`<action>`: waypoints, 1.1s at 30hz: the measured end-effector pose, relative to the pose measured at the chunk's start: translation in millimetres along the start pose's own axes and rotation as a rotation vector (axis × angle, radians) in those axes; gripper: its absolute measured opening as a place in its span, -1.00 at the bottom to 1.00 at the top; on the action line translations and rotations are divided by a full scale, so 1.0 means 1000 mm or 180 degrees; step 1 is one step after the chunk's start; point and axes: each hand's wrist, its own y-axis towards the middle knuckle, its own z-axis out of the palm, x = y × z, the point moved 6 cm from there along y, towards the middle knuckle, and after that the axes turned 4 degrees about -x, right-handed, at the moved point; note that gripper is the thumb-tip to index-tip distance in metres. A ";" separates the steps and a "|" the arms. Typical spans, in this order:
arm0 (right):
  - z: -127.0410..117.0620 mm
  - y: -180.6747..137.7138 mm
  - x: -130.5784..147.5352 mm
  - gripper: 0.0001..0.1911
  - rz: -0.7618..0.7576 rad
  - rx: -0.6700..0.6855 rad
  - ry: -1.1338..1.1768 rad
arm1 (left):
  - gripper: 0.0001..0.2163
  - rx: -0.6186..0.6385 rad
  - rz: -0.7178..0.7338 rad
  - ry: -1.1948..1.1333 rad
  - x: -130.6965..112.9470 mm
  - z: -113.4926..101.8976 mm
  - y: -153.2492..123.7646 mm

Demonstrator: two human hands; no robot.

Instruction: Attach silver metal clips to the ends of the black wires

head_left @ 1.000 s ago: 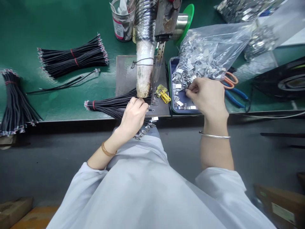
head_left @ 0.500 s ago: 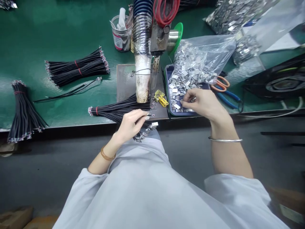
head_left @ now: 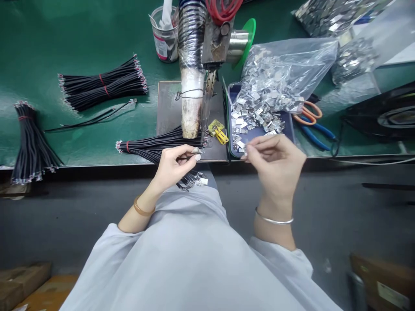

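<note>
My left hand (head_left: 175, 167) pinches a cable end (head_left: 202, 152); whether my right hand (head_left: 277, 166) grips anything, I cannot tell. Just beyond its fingertips, USB plugs (head_left: 240, 122) lie in a tray (head_left: 289, 129). Apparent step: plug pick-up; next calls for steady alignment.

Cup (head_left: 164, 43) placed on counter (head_left: 97, 39), blue-handled tool (head_left: 315, 135) laid at right, cardboard boxes (head_left: 24, 280) set on floor (head_left: 71, 233).

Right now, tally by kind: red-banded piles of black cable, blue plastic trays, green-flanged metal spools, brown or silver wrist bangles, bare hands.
Red-banded piles of black cable: 3
Blue plastic trays: 1
Green-flanged metal spools: 1
Wrist bangles: 2
Bare hands: 2
Total: 9
</note>
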 end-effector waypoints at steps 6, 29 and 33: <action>0.038 -0.028 0.035 -0.87 -0.0717 -0.0214 0.0015 | -0.90 0.0146 -0.0201 -0.0135 -0.001 0.000 0.001; 0.061 -0.035 0.021 -0.90 -0.0045 0.0370 0.0250 | -0.85 0.0227 0.0242 0.0359 -0.005 0.004 0.000; 0.059 -0.035 0.027 -0.86 -0.0435 0.0475 -0.0180 | -0.88 0.0267 0.0583 0.0523 -0.007 0.006 -0.001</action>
